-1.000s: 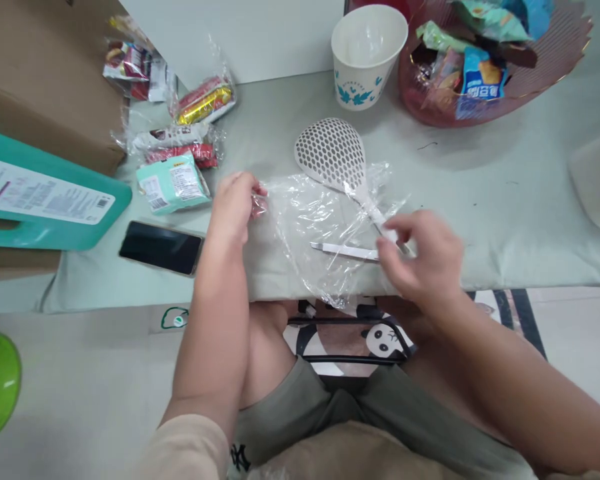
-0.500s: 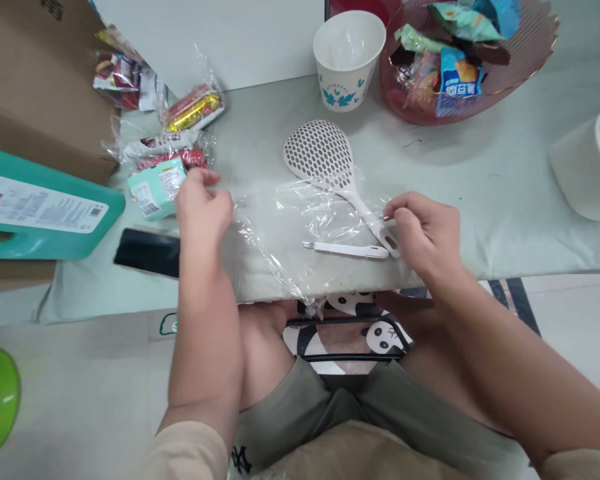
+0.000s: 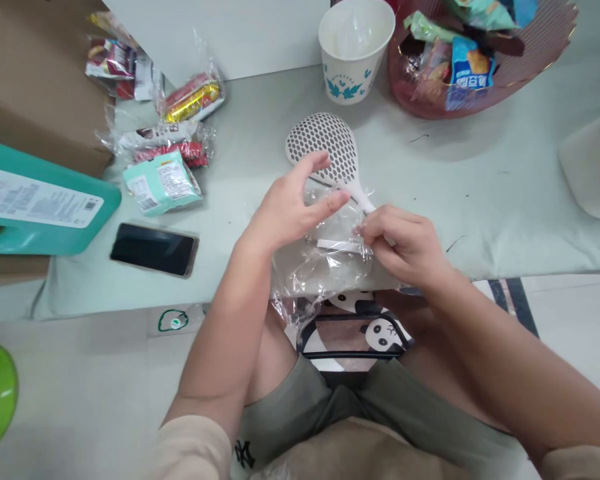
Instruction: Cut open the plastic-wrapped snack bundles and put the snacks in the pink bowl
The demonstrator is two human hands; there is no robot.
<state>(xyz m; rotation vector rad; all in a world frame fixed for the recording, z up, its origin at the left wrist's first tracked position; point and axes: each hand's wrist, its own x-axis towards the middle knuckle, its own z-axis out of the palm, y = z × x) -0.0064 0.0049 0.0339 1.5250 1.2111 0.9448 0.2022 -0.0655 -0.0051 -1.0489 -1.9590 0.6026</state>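
A white skimmer with a perforated head (image 3: pixel 324 141) lies on the cloth-covered table, its handle end hidden behind my right hand (image 3: pixel 400 241). That hand is closed, pinching thin clear plastic film (image 3: pixel 325 270) by the handle. My left hand (image 3: pixel 300 200) hovers just left of the skimmer, thumb and fingers apart, nothing gripped between them. Under the film shows a slim white utensil (image 3: pixel 337 246), partly covered; its kind is unclear. The crumpled film hangs over the table's front edge toward my lap.
At left lie a phone (image 3: pixel 154 249), a mint-green packet (image 3: pixel 163 183), wrapped snacks (image 3: pixel 193 98) and a teal jug (image 3: pixel 45 200). Behind are a paper cup (image 3: pixel 355 57) and a pink bowl of snacks (image 3: pixel 405 83). A white container (image 3: pixel 593 167) stands right.
My left hand has moved right from beside the mint-green packet to the skimmer, its fingers spreading. My right hand has shifted slightly left. The film is now bunched together between the hands.
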